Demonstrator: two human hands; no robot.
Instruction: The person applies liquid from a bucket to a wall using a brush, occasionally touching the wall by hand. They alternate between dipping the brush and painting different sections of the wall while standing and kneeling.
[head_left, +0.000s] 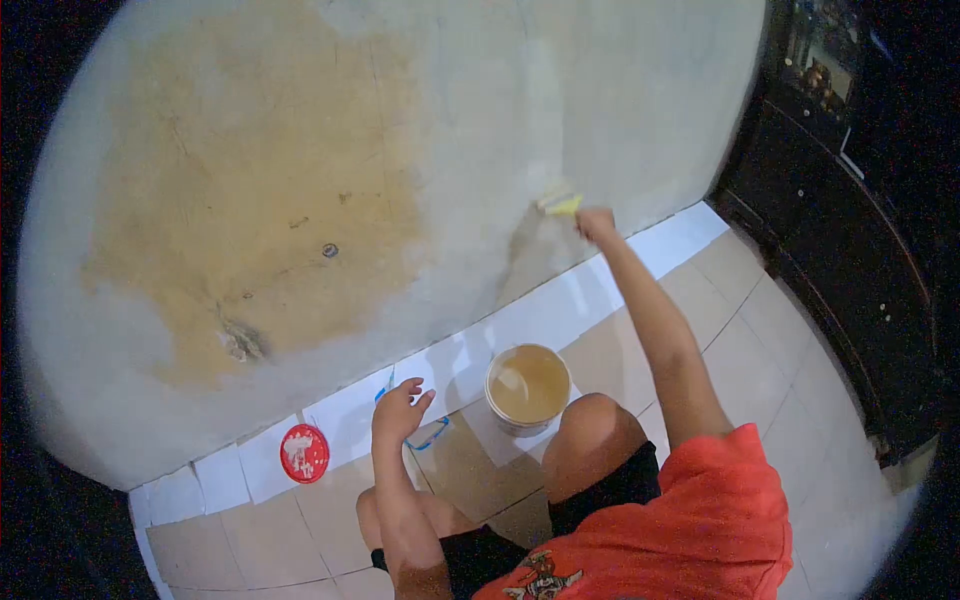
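My right hand (pixel 597 224) is closed around the handle of a yellow paintbrush (pixel 562 204), its bristles against the pale wall (pixel 480 190). With fingers apart and nothing in them, my left hand (pixel 403 408) hovers over the paper along the floor. Close beside it is a blue-edged item (pixel 429 434), partly hidden by the hand, whose kind I cannot make out. Between my knees and the wall stands a round white bucket (pixel 528 388) of cream-coloured paint. A red lid (pixel 304 453) smeared with white lies to the left of my left hand.
White paper sheets (pixel 590 295) run along the foot of the wall over beige floor tiles (pixel 745 330). A large yellowish patch (pixel 270 180) with a few dark marks shows on the wall at left. Dark wooden furniture (pixel 820 200) stands on the right.
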